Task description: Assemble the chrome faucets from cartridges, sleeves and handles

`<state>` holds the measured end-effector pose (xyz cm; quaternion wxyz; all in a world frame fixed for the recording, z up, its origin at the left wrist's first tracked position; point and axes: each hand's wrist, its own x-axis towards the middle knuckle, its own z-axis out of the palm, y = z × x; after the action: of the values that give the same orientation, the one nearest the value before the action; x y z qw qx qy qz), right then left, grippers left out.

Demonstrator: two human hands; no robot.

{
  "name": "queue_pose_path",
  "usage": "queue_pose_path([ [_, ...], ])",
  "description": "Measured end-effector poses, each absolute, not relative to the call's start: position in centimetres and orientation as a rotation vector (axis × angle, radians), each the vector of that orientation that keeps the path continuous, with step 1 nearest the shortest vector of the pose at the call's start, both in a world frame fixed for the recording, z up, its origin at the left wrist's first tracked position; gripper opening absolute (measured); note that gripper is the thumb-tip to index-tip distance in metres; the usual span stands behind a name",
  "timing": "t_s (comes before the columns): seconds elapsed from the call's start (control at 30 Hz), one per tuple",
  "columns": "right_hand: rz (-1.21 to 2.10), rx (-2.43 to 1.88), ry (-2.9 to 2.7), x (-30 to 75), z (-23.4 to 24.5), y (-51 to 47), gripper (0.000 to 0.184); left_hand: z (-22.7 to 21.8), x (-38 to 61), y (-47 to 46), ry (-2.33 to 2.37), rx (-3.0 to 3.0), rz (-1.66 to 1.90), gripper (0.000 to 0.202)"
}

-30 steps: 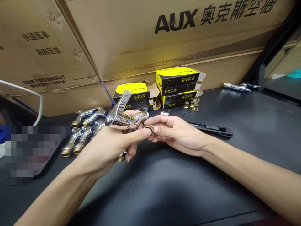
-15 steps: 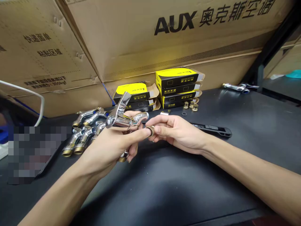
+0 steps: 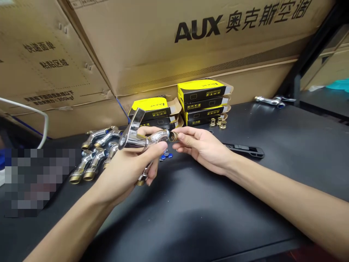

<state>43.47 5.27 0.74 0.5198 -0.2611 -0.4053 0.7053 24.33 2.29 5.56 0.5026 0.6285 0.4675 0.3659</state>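
Observation:
My left hand [image 3: 133, 160] is closed around a chrome faucet [image 3: 133, 140], whose lever sticks up to the upper left. The faucet's curved spout points right, and a brass-threaded end shows below the fingers. Between thumb and fingers, my right hand [image 3: 200, 149] pinches a small brass fitting [image 3: 172, 136], its opening facing the spout tip. Fitting and spout end are close together; whether they touch I cannot tell. Small blue caps [image 3: 167, 155] lie on the table just behind the hands.
Several chrome faucets [image 3: 92, 163] lie at left. Yellow-black boxes [image 3: 201, 91] are stacked at the back, with brass fittings [image 3: 223, 124] beside them. A black utility knife [image 3: 245, 150] lies right of my hand; another faucet [image 3: 272, 100] lies far right. Cardboard cartons [image 3: 152, 47] wall the back.
My right hand has brought the brass fitting up to the spout's end. My left thumb has come off the fitting and now rests against the faucet. The view has shifted slightly.

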Motion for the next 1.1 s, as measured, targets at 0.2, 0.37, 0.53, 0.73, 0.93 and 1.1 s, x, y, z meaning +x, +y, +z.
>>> queue_pose_path([
  [0.2,1.731,-0.589,-0.959,43.4,1.0,5.0,0.019,5.0,24.3,2.1,1.101,1.532,0.851,0.045],
  [0.37,1.756,-0.566,-0.994,43.6,1.2,4.8,0.026,4.9,24.3,1.9,1.107,1.638,0.843,0.038],
  [0.53,1.723,-0.613,-1.059,43.7,1.1,4.7,0.031,4.4,24.1,2.1,1.090,1.651,0.836,0.032],
  [0.73,1.632,-0.734,-1.250,44.0,0.8,4.8,0.047,3.9,24.1,2.0,1.060,1.708,0.863,0.038],
  [0.93,1.565,-0.937,-1.323,43.8,1.0,4.5,0.065,4.2,24.7,1.5,1.064,1.746,0.796,0.043],
  [1.1,1.559,-0.945,-1.285,43.5,1.3,4.3,0.063,3.8,25.0,1.6,1.058,1.679,0.863,0.042],
])
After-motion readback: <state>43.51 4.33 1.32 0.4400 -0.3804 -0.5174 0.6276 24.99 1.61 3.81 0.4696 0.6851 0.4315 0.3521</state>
